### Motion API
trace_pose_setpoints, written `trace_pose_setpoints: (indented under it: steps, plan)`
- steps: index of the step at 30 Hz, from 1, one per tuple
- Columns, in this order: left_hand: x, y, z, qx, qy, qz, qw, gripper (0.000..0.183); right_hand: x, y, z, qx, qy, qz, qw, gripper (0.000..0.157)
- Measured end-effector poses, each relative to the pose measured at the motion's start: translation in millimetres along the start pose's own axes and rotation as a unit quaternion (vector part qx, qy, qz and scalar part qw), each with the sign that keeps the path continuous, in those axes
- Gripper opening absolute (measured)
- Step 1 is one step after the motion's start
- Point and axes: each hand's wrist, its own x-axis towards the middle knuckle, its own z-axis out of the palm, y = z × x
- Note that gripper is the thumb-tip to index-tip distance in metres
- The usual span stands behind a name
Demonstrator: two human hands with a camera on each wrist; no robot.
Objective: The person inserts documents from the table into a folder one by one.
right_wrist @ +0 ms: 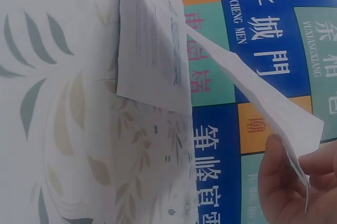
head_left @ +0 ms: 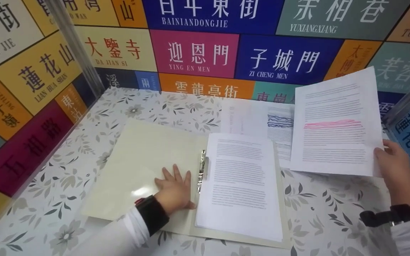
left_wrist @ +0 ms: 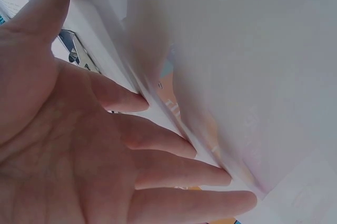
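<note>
A pale cream folder lies spread on the table, its inner cover to the left. My left hand rests on that cover with fingers spread, beside the metal clip at the spine. In the left wrist view the palm and straight fingers of the left hand show along a pale surface. Printed pages lie on the folder's right side. My right hand pinches the edge of a printed sheet with pink marking across its middle, held up at the right; the right wrist view shows this sheet nearly edge-on.
Behind the raised sheet, a printed page with blue scribbles lies on the table, partly covered by it. The tabletop has a grey leaf pattern. Panels with colourful place-name signs stand at the back and both sides.
</note>
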Motion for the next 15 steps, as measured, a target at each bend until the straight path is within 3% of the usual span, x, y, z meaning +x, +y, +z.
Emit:
trace_pose_setpoints:
  steps: [15]
  plan:
    - [0.0,-1.6,1.0,-0.017,0.001,0.001,0.9999,0.108,-47.8,-5.2,1.1,0.073,0.050,-0.054,0.995,0.050]
